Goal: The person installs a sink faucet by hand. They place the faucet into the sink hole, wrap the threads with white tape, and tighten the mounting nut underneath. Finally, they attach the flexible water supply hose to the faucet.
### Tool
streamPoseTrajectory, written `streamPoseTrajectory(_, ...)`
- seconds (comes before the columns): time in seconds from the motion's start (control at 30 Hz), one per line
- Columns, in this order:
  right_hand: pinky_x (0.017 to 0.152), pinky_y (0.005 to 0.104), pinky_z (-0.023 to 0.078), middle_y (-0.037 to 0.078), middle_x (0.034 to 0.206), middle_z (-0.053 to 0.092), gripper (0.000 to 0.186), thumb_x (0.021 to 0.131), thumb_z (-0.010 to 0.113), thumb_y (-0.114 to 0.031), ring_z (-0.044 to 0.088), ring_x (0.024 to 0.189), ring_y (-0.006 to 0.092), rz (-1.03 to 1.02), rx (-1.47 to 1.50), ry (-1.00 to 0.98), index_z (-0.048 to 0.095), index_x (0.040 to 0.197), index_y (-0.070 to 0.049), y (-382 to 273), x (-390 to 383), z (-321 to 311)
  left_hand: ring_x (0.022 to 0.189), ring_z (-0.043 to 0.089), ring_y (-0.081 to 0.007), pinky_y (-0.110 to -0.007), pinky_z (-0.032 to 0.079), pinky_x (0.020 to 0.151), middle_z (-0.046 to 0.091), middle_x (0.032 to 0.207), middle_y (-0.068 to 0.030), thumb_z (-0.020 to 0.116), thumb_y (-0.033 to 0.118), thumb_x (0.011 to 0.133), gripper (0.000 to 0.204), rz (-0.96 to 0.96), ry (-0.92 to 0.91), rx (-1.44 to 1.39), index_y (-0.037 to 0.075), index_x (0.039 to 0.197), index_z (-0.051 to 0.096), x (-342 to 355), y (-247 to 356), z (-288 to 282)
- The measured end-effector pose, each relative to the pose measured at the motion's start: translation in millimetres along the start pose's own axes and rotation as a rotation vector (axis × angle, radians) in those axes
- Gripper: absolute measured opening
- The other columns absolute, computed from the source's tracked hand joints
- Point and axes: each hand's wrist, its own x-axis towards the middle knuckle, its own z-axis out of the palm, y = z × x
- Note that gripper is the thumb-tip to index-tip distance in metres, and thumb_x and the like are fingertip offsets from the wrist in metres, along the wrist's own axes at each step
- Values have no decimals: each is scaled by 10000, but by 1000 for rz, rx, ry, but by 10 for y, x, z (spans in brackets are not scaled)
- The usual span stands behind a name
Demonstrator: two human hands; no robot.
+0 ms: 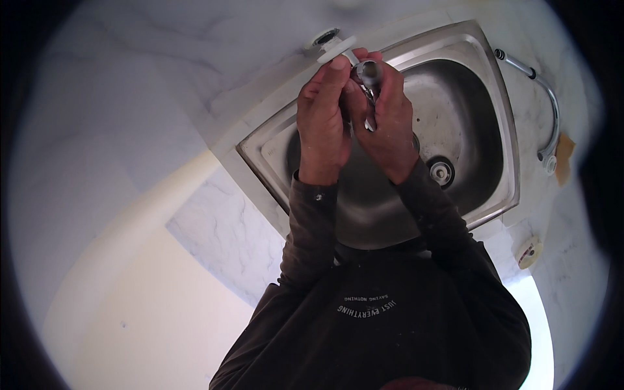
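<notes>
While our left hand (pixel 323 114) and right hand (pixel 393 117) grasped the shiny, tubular chrome tap (pixel 369 73) beside a round white flange (pixel 337 49), we were apparently fitting it (steady alignment seemed needed next).

We list: sink (pixel 510 143), before us; drain (pixel 441 171), in its basin, toward the right. Tap (pixel 368 73), between left hand (pixel 323 117) and right hand (pixel 390 117), at the sink's far edge; flange (pixel 337 49), just behind. Pipe (pixel 553 104), right of the sink; scrap (pixel 565 156), beside its near end; disc (pixel 530 252), nearer us.
</notes>
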Motion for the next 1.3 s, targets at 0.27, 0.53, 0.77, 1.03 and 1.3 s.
streamPoseTrajectory(0.27,629,423,576,179,1038,684,432,965,662,-250,711,784,368,-83,-170,4,482,1251,19,-64,91,30,1008,663,-194,-303,512,876,695,945,-116,555,320,1041,413,-31,-74,14,-52,1190,655,67,19,-144)
streamPoseTrajectory(0.53,615,405,570,159,1029,696,414,990,634,-254,717,751,323,169,-61,-77,482,1246,34,-291,127,-15,949,673,-171,-311,531,885,724,1122,-148,589,337,1021,391,-46,-70,-151,-18,1156,682,69,42,-71)
streamPoseTrajectory(0.77,464,225,376,-29,808,546,329,1052,534,-352,481,561,76,892,1111,-166,523,1247,-87,-369,206,-92,715,653,-122,-277,546,680,735,1001,-149,627,341,1003,385,-153,-138,-125,-19,1123,694,66,176,-207)
streamPoseTrajectory(1.03,543,234,444,-10,841,557,393,1061,502,-426,555,645,112,916,1202,-309,521,1238,-76,-415,167,-295,767,661,-135,-276,534,679,730,1019,-135,652,320,988,346,-89,-67,-42,-4,1100,702,51,127,-149)
streamPoseTrajectory(1.3,670,370,459,108,963,525,506,862,751,-423,583,829,248,-259,-745,-174,577,1183,-72,-644,197,-656,1052,652,-208,-366,510,933,705,1138,-158,639,341,981,399,-24,-82,-50,0,1189,657,75,127,-119)
